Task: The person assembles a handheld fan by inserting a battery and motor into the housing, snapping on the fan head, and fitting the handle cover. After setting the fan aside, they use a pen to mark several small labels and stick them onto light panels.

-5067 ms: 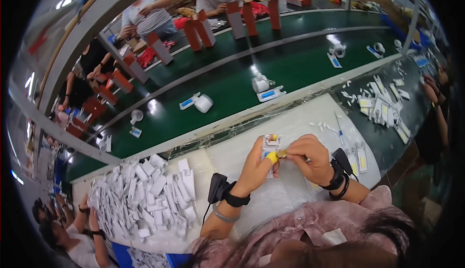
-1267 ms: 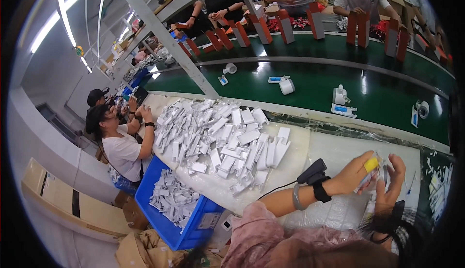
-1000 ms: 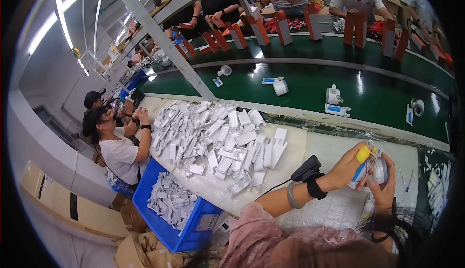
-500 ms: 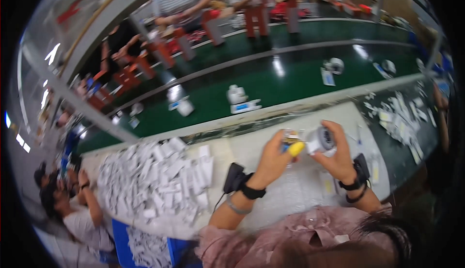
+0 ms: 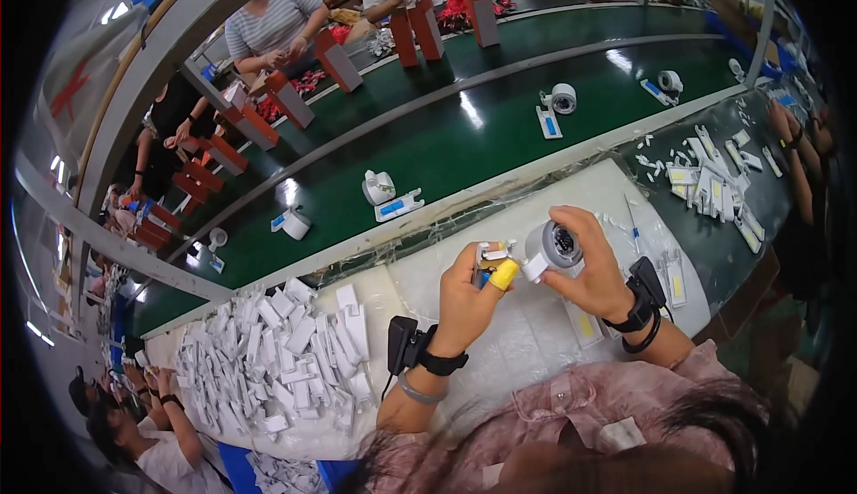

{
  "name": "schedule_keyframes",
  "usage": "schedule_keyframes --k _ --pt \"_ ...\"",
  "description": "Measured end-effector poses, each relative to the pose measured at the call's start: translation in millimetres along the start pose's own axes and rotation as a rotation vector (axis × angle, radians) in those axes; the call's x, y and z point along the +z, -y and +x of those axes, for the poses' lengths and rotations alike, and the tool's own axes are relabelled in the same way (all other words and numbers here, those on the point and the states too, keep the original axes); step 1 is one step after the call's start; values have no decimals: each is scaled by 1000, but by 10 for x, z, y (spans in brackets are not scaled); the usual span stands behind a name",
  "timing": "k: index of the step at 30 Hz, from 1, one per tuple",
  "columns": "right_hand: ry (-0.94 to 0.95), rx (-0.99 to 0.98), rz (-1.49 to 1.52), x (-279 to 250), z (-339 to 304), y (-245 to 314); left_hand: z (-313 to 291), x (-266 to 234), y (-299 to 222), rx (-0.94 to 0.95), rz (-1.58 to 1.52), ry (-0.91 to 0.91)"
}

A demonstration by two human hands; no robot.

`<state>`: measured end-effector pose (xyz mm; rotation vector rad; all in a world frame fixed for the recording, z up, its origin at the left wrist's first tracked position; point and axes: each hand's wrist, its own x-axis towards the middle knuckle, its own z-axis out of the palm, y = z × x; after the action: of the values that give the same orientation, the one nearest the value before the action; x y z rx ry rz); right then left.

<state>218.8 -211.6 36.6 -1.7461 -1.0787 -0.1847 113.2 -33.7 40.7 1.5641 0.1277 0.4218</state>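
Observation:
My right hand (image 5: 594, 271) is closed round a white and grey camera-like head (image 5: 538, 246) with a dark round face. A short white arm juts from this head toward my left hand (image 5: 464, 307). Between my left fingers is a small white part (image 5: 494, 251) with some blue at its lower side, partly hidden by them. A yellow finger cover (image 5: 504, 273) sits on the left thumb, close to the white arm. Whether the two pieces touch, I cannot tell. Both hands are above the pale work mat (image 5: 500, 378).
A large heap of white plastic parts (image 5: 277, 342) lies to the left, above a blue bin (image 5: 237, 467). Beyond the mat runs a green conveyor (image 5: 428, 146) bearing similar heads. At right are more white parts (image 5: 714, 177) and a thin screwdriver (image 5: 632, 217). Co-workers (image 5: 277, 25) stand across the belt.
The view has turned, so the bench, conveyor and hands sit further left in it. The picture is sharper now. Both hands keep the same pieces, close together.

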Motion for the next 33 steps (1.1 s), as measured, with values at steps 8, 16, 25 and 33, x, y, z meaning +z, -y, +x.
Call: schedule_keyframes --k 8,16,25,33 --pt "103 118 -45 53 -29 -5 102 -236 -18 -213 52 113" --pt "278 160 -160 42 -63 -41 183 -398 37 -349 130 202" --pt "380 114 -218 89 -185 -92 214 -391 137 -387 28 135" --pt "174 31 67 162 -174 -131 116 -281 -30 -296 -61 148"
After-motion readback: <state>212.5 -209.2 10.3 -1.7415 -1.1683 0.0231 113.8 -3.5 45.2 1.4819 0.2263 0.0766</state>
